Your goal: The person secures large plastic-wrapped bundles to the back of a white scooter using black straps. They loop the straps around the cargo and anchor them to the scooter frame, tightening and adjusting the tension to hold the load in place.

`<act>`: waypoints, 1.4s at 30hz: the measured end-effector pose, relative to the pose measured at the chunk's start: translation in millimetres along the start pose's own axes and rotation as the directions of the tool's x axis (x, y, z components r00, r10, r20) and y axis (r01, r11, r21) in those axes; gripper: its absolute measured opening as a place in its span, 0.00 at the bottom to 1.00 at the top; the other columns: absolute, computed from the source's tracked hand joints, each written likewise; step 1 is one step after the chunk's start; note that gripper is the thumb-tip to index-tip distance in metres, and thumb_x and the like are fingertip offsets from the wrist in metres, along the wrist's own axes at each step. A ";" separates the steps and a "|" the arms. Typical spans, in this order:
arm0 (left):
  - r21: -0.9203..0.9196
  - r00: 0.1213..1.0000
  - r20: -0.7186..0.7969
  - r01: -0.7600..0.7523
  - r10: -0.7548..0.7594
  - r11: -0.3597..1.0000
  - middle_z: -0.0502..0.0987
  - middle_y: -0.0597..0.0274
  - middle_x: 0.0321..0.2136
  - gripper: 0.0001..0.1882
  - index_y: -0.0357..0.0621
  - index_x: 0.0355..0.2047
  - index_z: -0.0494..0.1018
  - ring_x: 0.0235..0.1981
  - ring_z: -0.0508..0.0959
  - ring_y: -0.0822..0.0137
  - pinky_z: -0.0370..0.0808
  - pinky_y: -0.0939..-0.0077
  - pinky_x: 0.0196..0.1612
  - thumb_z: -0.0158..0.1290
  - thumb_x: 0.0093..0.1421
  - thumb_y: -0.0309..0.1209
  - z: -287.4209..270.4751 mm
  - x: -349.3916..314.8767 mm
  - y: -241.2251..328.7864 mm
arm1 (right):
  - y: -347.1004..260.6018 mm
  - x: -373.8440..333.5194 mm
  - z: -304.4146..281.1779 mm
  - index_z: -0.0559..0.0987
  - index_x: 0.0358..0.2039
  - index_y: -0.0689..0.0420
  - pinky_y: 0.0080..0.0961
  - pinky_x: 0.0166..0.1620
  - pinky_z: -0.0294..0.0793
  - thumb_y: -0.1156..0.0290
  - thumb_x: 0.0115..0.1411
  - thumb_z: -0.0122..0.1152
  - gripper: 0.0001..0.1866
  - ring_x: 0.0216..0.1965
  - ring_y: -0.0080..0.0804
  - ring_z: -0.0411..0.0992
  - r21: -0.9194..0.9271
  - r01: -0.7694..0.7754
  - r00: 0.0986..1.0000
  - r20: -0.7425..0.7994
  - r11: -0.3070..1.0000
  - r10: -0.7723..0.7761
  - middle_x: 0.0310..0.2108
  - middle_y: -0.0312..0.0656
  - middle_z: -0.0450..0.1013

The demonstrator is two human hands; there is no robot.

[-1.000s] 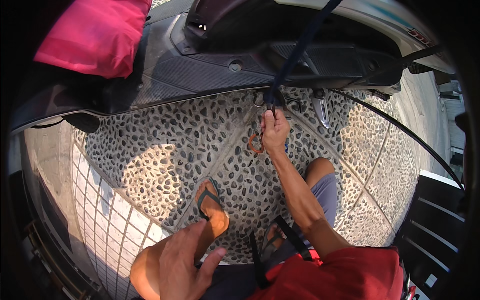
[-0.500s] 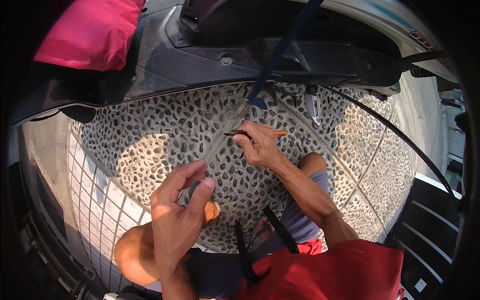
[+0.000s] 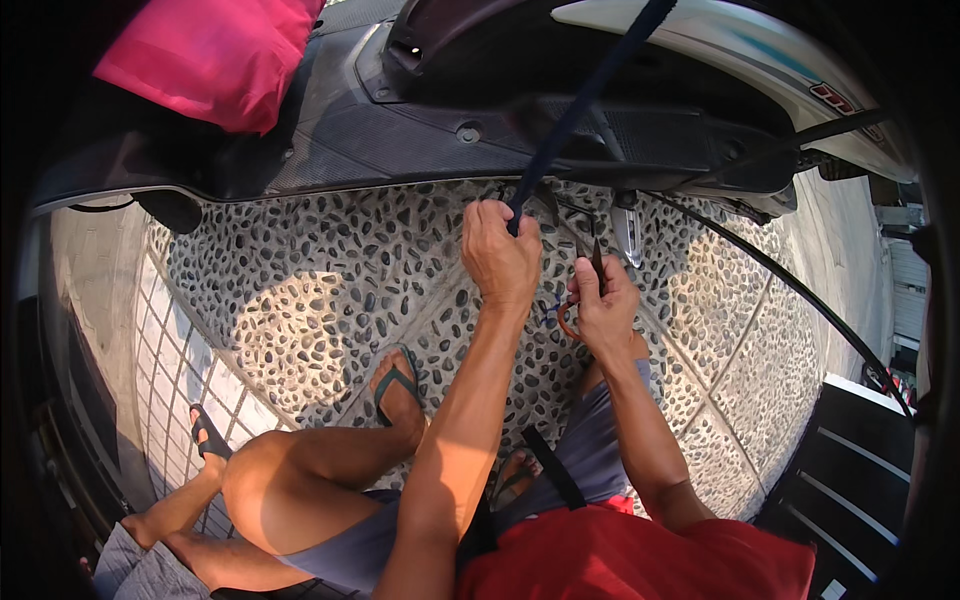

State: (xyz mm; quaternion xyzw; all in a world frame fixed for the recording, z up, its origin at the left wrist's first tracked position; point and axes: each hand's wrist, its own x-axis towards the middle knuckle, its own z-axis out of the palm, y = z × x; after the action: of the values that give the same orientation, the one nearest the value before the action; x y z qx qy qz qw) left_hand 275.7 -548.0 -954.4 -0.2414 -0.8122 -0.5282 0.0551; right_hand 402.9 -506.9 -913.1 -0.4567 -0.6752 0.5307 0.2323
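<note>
My left hand (image 3: 500, 255) is closed round the lower end of a dark blue strap (image 3: 572, 115), which slants down from the upper right. To its right, my right hand (image 3: 604, 308) grips a hand tool with a dark pointed tip (image 3: 598, 256) and an orange handle (image 3: 566, 320). Whether it is pliers or scissors I cannot tell. The tip points up, apart from the strap. A scooter (image 3: 400, 145) with a black footboard stands just beyond my hands. Its silver kickstand piece (image 3: 627, 236) hangs near the tool.
A bright pink bag or cloth (image 3: 215, 60) lies on the scooter at the upper left. A black cable (image 3: 790, 262) curves down on the right. Below is a pebbled floor (image 3: 290, 340). Another person's leg (image 3: 185, 500) shows at the lower left, beside my bent knee.
My left hand has moved up and right and taken hold of the blue strap. My right hand has shifted right and lower, turning the tool's tip upward. Another person's leg has come into view.
</note>
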 end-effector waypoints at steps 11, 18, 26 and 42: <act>-0.213 0.994 -0.090 0.036 -0.056 0.976 0.69 0.60 0.23 0.12 0.43 0.31 0.71 0.22 0.72 0.61 0.71 0.67 0.26 0.60 0.46 0.22 2.1 -11.1 -3.0 | -36.0 20.4 7.2 0.73 0.27 0.61 0.36 0.24 0.68 0.65 0.61 0.61 0.13 0.18 0.47 0.71 -0.451 0.441 0.897 0.205 0.776 -0.391 0.16 0.49 0.70; -0.295 0.983 -0.173 0.011 -0.065 0.955 0.69 0.62 0.22 0.11 0.42 0.26 0.69 0.21 0.72 0.61 0.70 0.68 0.26 0.61 0.46 0.21 22.4 -12.7 -8.3 | -97.4 48.1 17.1 0.73 0.25 0.61 0.45 0.28 0.70 0.66 0.58 0.61 0.12 0.23 0.56 0.73 -0.718 0.589 0.800 0.454 0.370 -0.392 0.18 0.54 0.72; -0.593 0.828 0.120 0.502 -0.547 0.629 0.75 0.64 0.25 0.04 0.36 0.26 0.72 0.22 0.75 0.73 0.72 0.77 0.26 0.57 0.55 0.19 17.2 -39.3 -7.4 | -120.4 59.6 32.3 0.76 0.28 0.64 0.45 0.31 0.74 0.67 0.56 0.61 0.11 0.25 0.55 0.76 -0.758 0.648 0.750 0.618 0.074 -0.234 0.20 0.56 0.75; -0.644 0.403 0.763 0.534 -0.505 -0.547 0.74 0.62 0.27 0.02 0.39 0.29 0.72 0.29 0.74 0.71 0.72 0.78 0.34 0.54 0.57 0.24 14.2 -5.3 -0.2 | -138.1 68.1 58.2 0.81 0.24 0.62 0.40 0.34 0.77 0.69 0.46 0.64 0.09 0.30 0.48 0.78 -0.688 0.705 0.677 0.725 -0.171 -0.127 0.24 0.51 0.77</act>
State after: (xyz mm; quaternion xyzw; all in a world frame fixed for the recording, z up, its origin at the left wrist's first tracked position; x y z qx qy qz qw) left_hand 282.6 -537.3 -962.6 0.2853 -0.1548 -0.8387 -0.4373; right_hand 273.0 -480.2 -815.6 -0.0940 -0.9791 -0.1224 -0.1326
